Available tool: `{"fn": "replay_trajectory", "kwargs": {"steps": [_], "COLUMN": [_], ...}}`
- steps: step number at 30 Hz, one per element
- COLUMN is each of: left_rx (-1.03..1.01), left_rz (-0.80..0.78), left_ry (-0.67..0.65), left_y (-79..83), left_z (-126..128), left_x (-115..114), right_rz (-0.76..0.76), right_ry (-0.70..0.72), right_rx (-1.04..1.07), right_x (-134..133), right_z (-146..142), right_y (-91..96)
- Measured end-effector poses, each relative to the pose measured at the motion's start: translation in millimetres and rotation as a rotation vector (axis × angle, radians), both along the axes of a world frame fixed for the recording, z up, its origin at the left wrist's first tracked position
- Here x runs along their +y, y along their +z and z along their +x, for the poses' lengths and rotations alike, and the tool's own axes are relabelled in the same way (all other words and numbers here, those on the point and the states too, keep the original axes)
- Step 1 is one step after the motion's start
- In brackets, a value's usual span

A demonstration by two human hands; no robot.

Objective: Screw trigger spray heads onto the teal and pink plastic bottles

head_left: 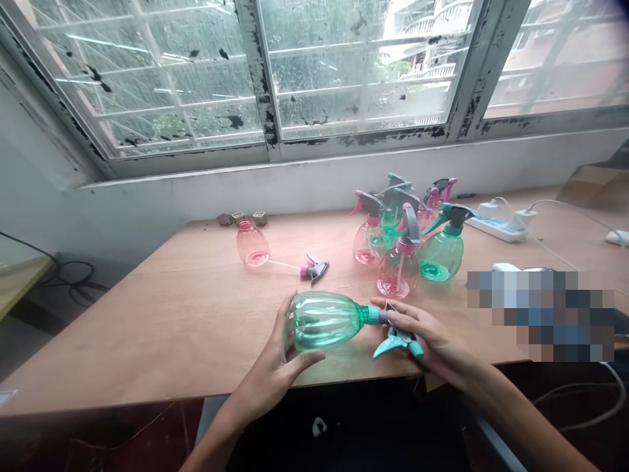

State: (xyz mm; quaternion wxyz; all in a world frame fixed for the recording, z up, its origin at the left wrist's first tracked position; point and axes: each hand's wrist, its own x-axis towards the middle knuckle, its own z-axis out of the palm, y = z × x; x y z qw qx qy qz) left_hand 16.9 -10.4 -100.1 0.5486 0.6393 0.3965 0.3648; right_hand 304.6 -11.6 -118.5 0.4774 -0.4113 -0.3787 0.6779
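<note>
A clear green spray bottle (pixel 327 320) lies on its side between my hands above the table's front part, its neck pointing right. My left hand (pixel 282 367) cups the bottle's base, thumb along the near side. Around the grey and teal trigger head (pixel 399 337) my right hand (pixel 422 331) is closed, near the teal collar; its fingertips are partly hidden. Behind them, a pink bottle (pixel 252 246) without a head stands upright. Beside it lies a loose pink and grey trigger head (pixel 314 269) with its thin tube.
Several assembled pink and green spray bottles (pixel 398 269) stand clustered at the back right. Farther right are a power strip (pixel 498 226) with plugged-in cables and a pixelated patch. Small boxes (pixel 238 217) sit by the window wall. The wooden table's (pixel 162 341) front edge is close to me.
</note>
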Motion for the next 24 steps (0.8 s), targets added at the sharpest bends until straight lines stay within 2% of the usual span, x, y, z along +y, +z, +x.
{"fn": "replay_trajectory", "kwargs": {"steps": [4, 9, 12, 16, 18, 21, 24], "left_rx": [0.019, 0.029, -0.031, -0.220, -0.237, -0.103, 0.023], "left_rz": [-0.012, -0.016, -0.046, -0.019, 0.023, 0.180, 0.332], "left_ry": [-0.058, -0.058, -0.018, 0.069, 0.036, -0.024, -0.049], "left_y": [4.1, 4.8, 0.1, 0.7, 6.9, 19.3, 24.4], "left_z": [2.9, 2.4, 2.6, 13.6, 22.7, 35.2, 42.5], "left_x": [-4.0, -5.8, -6.6, -5.7, -3.7, 0.5, 2.9], "right_rz": [0.000, 0.101, 0.138, 0.148, 0.192, 0.288, 0.389], "right_ry": [0.151, 0.137, 0.142, 0.247, 0.311, 0.356, 0.265], "right_rx": [0.056, -0.033, -0.125, -0.178, -0.144, -0.087, -0.087], "right_x": [-0.6, -3.4, -6.4, -8.3, -6.7, -2.8, -0.9], "right_z": [0.5, 5.2, 2.1, -11.1, -21.5, -37.2, -47.5], "right_y": [-6.2, -17.8, -15.2, -2.7, 6.0, 19.0, 24.5]}}
